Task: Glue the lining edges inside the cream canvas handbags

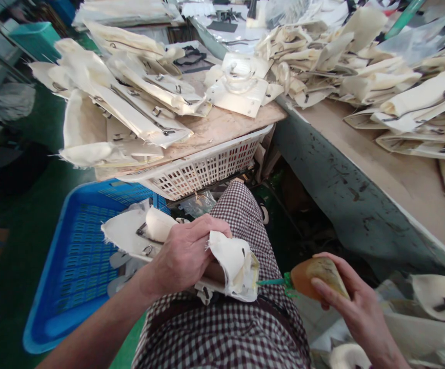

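My left hand [186, 253] is closed on a folded cream fabric piece [234, 266] resting on my lap, over checked trousers [241, 312]. My right hand [355, 302] grips a tan squeeze bottle [317, 277] with a green nozzle [272, 282]; the nozzle tip points at the fabric's right edge, almost touching it. More cream fabric with metal rings [130, 233] lies just left of my left hand, over the blue crate.
A blue plastic crate [72, 266] sits on the green floor at left. A white basket [203, 169] carries a wooden board [222, 125] piled with cream pieces. A long workbench [399, 169] at right holds several more pieces. A teal bin [36, 36] stands far left.
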### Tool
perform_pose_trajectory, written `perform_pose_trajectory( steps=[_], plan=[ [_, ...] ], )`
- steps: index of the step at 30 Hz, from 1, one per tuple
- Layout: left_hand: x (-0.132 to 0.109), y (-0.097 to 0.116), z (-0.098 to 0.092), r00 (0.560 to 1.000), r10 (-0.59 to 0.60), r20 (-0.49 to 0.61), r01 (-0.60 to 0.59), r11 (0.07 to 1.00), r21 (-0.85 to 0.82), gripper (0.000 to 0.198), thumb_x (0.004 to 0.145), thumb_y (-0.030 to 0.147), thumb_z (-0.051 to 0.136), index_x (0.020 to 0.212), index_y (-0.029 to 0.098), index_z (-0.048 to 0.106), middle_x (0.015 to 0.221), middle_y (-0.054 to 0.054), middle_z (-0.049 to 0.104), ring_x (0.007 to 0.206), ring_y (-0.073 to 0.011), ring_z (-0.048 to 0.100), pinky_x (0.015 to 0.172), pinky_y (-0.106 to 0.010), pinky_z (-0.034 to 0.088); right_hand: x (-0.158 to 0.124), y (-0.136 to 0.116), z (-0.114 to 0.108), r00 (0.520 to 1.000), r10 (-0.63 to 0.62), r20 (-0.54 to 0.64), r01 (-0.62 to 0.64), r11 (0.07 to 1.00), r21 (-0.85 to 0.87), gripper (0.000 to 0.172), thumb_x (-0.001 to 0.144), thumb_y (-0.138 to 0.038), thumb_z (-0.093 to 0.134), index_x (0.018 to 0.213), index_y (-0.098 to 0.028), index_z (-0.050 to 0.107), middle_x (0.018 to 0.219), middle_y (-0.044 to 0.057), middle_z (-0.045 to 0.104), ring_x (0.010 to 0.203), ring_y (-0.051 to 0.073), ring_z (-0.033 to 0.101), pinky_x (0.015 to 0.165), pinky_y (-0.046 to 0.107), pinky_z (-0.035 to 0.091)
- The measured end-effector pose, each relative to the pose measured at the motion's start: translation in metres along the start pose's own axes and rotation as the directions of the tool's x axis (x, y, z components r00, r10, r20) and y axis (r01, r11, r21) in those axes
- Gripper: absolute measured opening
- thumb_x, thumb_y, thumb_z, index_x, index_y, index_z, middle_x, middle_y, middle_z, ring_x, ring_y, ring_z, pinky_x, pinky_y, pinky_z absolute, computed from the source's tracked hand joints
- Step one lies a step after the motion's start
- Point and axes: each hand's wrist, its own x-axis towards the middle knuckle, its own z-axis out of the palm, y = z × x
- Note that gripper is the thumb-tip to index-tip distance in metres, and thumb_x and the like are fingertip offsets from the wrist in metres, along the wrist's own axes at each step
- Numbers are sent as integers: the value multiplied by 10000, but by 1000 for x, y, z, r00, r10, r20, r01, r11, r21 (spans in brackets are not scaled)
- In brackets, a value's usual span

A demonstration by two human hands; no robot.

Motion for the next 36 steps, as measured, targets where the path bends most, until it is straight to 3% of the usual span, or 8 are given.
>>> perform_pose_trajectory(
  steps=[9,18,32,36],
  plan=[
    [-1,6,0,999,43,4,-43,997,62,142,958,102,513,1008,145,639,976,-88,747,883,-181,707,806,-283,560,0,-3,-1,997,51,58,-54,998,40,516,812,-569,813,1175,-236,656,903,19,653,623,190,564,475,242,510],
    [2,6,-1,1000,24,-16,-23,999,48,151,967,138,508,999,152,655,957,-85,752,867,-183,712,808,-287,579,-4,0,13,997,60,-40,-53,985,165,488,809,-527,830,1152,-227,654,901,12,669,575,166,549,470,242,506],
    [0,6,0,1000,30,-7,-29,998,62,131,968,133,521,999,145,648,963,-88,748,886,-180,709,822,-283,574,-5,6,13,994,76,-77,-67,991,115,546,776,-565,831,1142,-201,651,850,18,671,549,176,551,471,265,516],
    [1,7,1,1000,27,-8,-26,998,55,148,984,157,505,1000,147,652,950,-92,748,870,-187,711,820,-302,578,-6,2,15,985,66,-157,-57,996,62,545,774,-574,826,1138,-208,650,849,14,667,556,174,548,475,260,516]
  ],
)
